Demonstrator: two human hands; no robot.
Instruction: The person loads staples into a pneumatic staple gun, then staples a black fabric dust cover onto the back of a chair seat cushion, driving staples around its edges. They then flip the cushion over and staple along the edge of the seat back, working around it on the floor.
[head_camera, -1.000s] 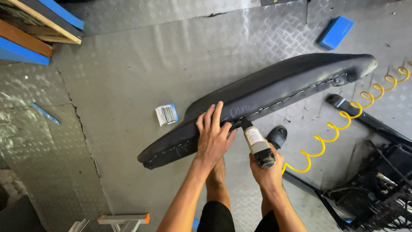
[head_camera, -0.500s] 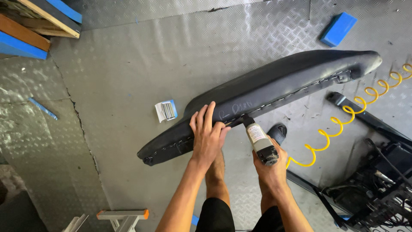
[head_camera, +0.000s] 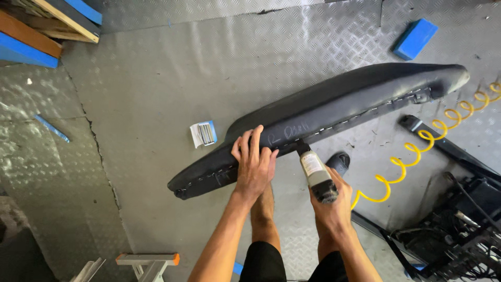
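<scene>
The long black upholstered seat cushion [head_camera: 334, 107] lies on the metal tread-plate floor [head_camera: 156, 78], running from about 8 o'clock near the person's knees up to 2 o'clock, its stapled seam edge turned toward the person. The left hand [head_camera: 254, 164] lies flat on the cover near the seam, fingers spread and pressing down, gripping nothing; the right hand [head_camera: 334, 206] is wrapped tight round a pneumatic staple gun [head_camera: 315, 175], whose nose touches the seam just to the right of the left hand. A yellow coiled air hose [head_camera: 417, 156] trails from the gun out toward 3 o'clock. To do this step well, I judge that the left hand should keep the cover pulled taut and stay clear of the nose, the gun should sit square on the edge rather than tilted, and the spacing should follow the row of staples already visible along the seam. Beside the cushion at 9 o'clock of the left hand lies a small box of staples [head_camera: 202, 133], white and blue, with grey strips showing. A rectangular blue foam block [head_camera: 415, 39] lies at 1 o'clock, well apart. The gun's body carries a pale label with small print; faint chalk-like marks show on the cover near the nose.
</scene>
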